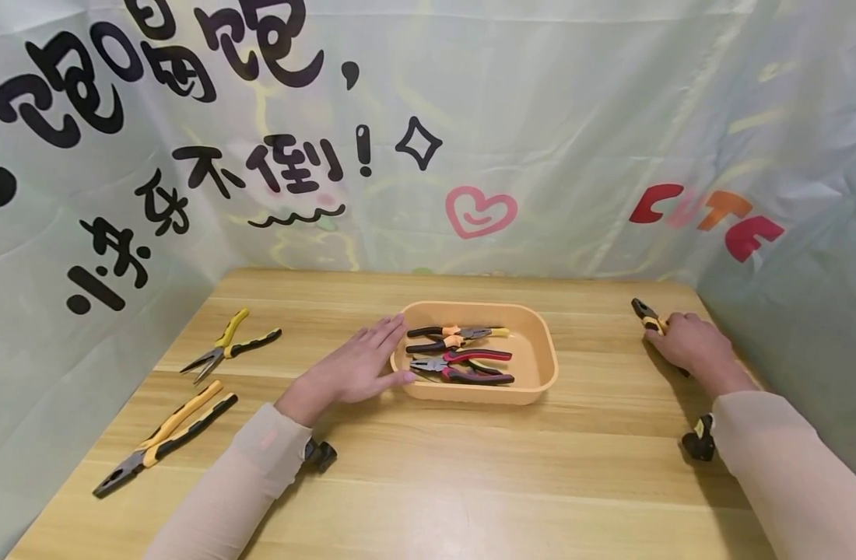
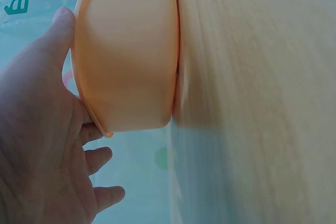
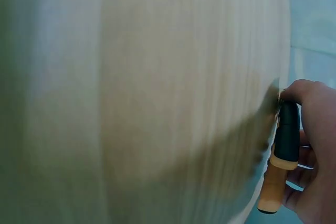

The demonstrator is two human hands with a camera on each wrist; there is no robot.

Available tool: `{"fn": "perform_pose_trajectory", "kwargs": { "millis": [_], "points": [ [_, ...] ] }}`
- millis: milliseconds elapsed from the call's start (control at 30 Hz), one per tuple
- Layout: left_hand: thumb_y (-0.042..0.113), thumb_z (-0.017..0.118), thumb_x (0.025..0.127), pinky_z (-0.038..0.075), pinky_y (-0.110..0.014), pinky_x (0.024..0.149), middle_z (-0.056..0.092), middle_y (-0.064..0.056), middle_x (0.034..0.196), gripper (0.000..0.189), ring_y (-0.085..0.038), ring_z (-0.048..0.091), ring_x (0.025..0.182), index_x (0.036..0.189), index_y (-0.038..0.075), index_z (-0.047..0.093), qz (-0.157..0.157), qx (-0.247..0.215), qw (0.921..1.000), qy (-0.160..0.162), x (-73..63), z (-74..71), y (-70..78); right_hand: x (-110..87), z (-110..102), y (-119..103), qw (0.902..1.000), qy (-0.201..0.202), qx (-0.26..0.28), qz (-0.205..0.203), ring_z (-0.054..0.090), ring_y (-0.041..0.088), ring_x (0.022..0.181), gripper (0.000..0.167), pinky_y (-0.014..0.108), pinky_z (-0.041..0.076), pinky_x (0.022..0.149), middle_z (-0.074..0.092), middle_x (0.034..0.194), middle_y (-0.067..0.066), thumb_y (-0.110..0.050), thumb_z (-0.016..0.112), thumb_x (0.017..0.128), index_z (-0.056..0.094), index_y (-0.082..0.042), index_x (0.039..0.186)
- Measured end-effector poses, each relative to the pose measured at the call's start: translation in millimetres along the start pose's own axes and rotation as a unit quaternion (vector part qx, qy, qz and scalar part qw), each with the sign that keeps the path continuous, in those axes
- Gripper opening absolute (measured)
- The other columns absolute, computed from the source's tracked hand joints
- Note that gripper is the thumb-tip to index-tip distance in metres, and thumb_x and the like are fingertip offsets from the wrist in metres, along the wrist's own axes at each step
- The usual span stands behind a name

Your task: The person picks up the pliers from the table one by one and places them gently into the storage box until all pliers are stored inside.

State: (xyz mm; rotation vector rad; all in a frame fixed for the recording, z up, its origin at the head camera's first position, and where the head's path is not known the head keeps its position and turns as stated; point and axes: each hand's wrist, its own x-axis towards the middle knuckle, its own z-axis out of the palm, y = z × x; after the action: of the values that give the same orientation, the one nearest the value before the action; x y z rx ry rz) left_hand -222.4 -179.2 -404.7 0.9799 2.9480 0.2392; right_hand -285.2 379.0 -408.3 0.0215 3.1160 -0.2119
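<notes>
My left hand point(image 1: 358, 362) touches the left end of an orange plastic tray point(image 1: 544, 354), its fingers fairly straight along the rim. The left wrist view shows the thumb and the hand's edge against the tray's outer wall point(image 2: 126, 56). Inside the tray lie red-and-black pliers point(image 1: 473, 379) and orange-and-black pliers point(image 1: 438, 344), partly overlapping others. At the table's right side, my right hand point(image 1: 697, 346) grips combination pliers point(image 1: 645, 311) with dark jaws pointing away. An orange-and-black handle point(image 3: 286, 140) of theirs shows in the right wrist view; the hand covers the rest.
On the left of the wooden table point(image 1: 456, 482) lie spread yellow-and-black long-nose pliers point(image 1: 225, 350) and, nearer, larger orange-and-black pliers point(image 1: 148, 453). A printed cloth point(image 1: 575, 140) hangs behind and along both sides. The right hand works close to the right-hand cloth.
</notes>
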Motion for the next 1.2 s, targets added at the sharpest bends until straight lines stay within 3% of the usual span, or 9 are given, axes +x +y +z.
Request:
{"fn": "perform_pose_trajectory", "kwargs": {
  "millis": [200,433,1200],
  "points": [
    [0.076,0.019,0.092,0.017,-0.053,0.116,0.002,-0.010,0.164,0.098,-0.030,0.005,0.149,0.157,0.004,0.009,0.002,0.000,1.0000,-0.002,-0.8,-1.9,1.3,-0.5,-1,2,1.0000,0.006,-0.004,-0.004,0.054,0.041,0.076,0.059,0.052,0.045,0.057,0.052,0.095,0.032,-0.042,0.055,0.094,0.052,0.016,0.106],
    [0.076,0.018,0.092,0.018,-0.054,0.116,0.002,-0.011,0.164,0.097,-0.031,0.006,0.149,0.157,0.004,0.009,0.005,0.002,1.0000,-0.003,-0.7,-2.4,1.7,-0.1,-1,1,0.9998,0.016,-0.006,-0.013,0.054,0.042,0.077,0.058,0.054,0.045,0.061,0.053,0.093,0.030,-0.042,0.055,0.094,0.053,0.015,0.106],
    [0.075,0.019,0.093,0.018,-0.054,0.116,0.002,-0.009,0.164,0.096,-0.032,0.008,0.148,0.157,0.005,0.008,0.002,0.001,1.0000,0.000,-1.2,-2.6,1.5,-0.1,-15,-25,0.9966,0.036,-0.013,-0.074,0.052,0.047,0.093,0.064,0.064,0.043,0.080,0.053,0.107,0.033,-0.044,0.055,0.096,0.050,0.015,0.119]
  ]
}}
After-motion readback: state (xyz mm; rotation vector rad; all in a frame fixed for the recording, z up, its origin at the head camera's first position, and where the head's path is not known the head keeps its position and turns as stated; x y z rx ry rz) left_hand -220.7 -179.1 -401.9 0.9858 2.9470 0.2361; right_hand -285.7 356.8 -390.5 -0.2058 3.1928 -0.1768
